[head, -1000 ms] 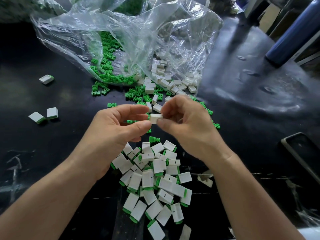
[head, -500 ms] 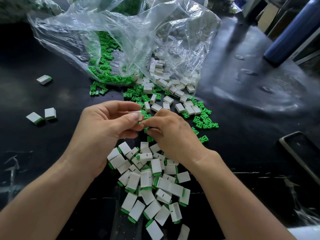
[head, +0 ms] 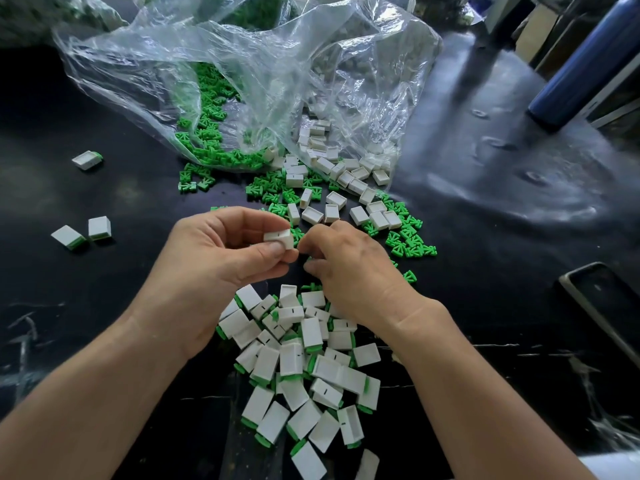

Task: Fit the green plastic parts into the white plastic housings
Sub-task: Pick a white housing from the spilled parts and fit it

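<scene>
While I observe through the head camera, the left hand point(head: 214, 268) pinches one small white rectangular plastic housing point(head: 280, 238) between thumb and forefinger, above the black glossy counter point(head: 485, 244), slotted face up. The other left fingers point(head: 242, 220) are curled behind it.

The right hand point(head: 349, 271) sits just beside that housing, back upward. Its fingers point(head: 313, 237) are curled with the tips close to the housing's right end. I cannot tell whether they hold a green piece or touch the housing.

Below both hands lies a pile of white housings with green ends point(head: 301, 362), heaped against one another. Three more such pieces lie well apart at the left: one alone point(head: 86, 159) and two side by side point(head: 83, 233).

Beyond the hands, loose green plastic parts point(head: 408, 237) and loose white plastic housings point(head: 346, 174) are scattered together on the counter. They spill from the mouth of a crumpled clear plastic bag point(head: 263, 81), with green stock on its left side and white on its right.

At the far right a dark blue cylindrical bottle point(head: 585, 60) leans. A dark flat rimmed object point(head: 602, 306) lies at the right edge, partly cut off.
</scene>
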The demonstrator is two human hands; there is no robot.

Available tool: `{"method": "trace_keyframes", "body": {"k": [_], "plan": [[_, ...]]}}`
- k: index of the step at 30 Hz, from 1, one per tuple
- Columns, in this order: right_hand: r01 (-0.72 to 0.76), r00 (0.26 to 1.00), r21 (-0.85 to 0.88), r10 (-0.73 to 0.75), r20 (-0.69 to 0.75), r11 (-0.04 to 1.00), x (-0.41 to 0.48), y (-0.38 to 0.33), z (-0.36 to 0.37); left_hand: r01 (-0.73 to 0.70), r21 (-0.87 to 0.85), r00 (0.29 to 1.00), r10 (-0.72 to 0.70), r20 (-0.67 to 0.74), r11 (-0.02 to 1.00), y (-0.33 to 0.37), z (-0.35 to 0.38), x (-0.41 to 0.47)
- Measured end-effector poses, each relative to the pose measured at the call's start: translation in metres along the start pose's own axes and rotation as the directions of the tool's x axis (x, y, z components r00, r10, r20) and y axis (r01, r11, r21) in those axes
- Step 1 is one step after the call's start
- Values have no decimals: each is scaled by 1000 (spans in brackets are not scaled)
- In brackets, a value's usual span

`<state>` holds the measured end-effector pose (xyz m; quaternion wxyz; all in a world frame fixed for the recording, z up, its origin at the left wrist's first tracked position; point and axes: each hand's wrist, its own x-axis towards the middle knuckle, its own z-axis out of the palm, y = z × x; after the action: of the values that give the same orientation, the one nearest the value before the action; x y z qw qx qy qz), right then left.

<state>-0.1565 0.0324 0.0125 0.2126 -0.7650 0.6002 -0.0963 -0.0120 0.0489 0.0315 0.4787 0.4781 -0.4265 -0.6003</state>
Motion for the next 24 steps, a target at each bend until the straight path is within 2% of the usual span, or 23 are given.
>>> {"method": "trace_keyframes", "body": {"k": [5,9,13,15,17,20,22,24], "plan": [[-40,999,11,40,-5,999,-2,6,-7,26,-2,1000,-26,12,1000,0,1,0],[-29,999,13,29,-23,1000,-2,6,-9,-7,61,1000,7,2,998,1,0,-2],[-14,985,161,42,-170,987,-5,9,-12,-1,41,1000,1,8,999,2,1,-2],[7,964,288,70,-257,958,-7,9,-17,-17,100,1000,18,-8,995,0,1,-2],[42,956,453,96,-277,890,-9,7,-23,-36,140,999,40,-26,990,0,1,-1],[112,963,709,100,-250,696,-13,2,-28,-48,118,999,49,-8,992,1,1,-1],[142,969,810,88,-232,569,-15,-1,-29,-50,105,999,50,-4,993,0,1,-1],[159,973,857,71,-220,491,-16,-4,-30,-56,100,998,57,-7,993,0,1,-1]]}}
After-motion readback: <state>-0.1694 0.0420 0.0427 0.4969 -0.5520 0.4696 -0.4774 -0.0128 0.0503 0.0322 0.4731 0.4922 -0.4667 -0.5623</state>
